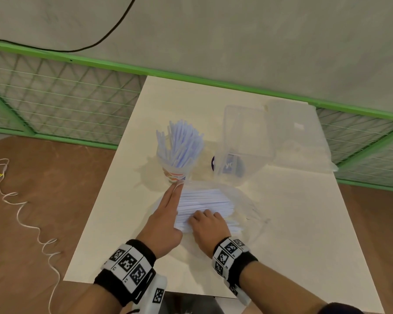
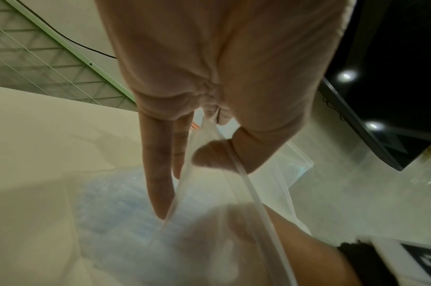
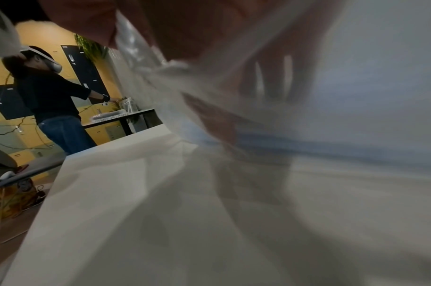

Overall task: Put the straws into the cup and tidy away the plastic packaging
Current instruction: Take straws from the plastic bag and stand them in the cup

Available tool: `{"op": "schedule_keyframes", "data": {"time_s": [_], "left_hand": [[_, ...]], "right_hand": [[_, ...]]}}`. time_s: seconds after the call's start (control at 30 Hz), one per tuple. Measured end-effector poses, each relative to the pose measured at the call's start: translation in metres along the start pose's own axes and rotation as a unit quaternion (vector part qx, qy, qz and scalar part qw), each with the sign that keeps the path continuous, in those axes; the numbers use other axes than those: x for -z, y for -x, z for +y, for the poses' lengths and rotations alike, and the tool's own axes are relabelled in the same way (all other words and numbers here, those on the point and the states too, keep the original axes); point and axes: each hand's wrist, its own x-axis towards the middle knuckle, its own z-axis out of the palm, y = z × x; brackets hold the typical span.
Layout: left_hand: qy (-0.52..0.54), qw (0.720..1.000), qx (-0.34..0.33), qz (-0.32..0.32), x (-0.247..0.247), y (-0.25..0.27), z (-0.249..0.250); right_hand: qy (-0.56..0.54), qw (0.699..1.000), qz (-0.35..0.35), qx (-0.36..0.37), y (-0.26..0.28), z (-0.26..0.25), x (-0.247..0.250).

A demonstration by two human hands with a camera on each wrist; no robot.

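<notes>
A clear cup (image 1: 176, 174) stands mid-table, filled with pale blue straws (image 1: 179, 141) standing upright. Just in front of it lies a clear plastic bag (image 1: 244, 200) holding a flat bundle of white straws (image 1: 204, 199). My left hand (image 1: 168, 209) lies along the bag's left end; in the left wrist view its thumb (image 2: 217, 156) pinches the bag's rim (image 2: 244, 174) while two fingers point straight out. My right hand (image 1: 207, 223) reaches into the bag's mouth, fingers curled over the near straws. The right wrist view is blurred by plastic film; bluish straws (image 3: 332, 145) show through it.
A clear plastic tub (image 1: 245, 137) leans to the right of the cup, with more clear film (image 1: 302, 141) behind it. The white table (image 1: 293, 245) ends against a green mesh fence (image 1: 55, 98). A white cord (image 1: 21, 211) trails on the floor. Another person (image 3: 50, 92) stands far off.
</notes>
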Motion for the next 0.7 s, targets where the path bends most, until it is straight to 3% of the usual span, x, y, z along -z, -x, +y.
{"op": "schedule_keyframes", "data": {"time_s": [0.7], "left_hand": [[0.004,1.0,0.003,0.025,-0.002,0.009,-0.009]], "right_hand": [[-0.003,1.0,0.018,-0.022,-0.005,-0.008,-0.004]]}}
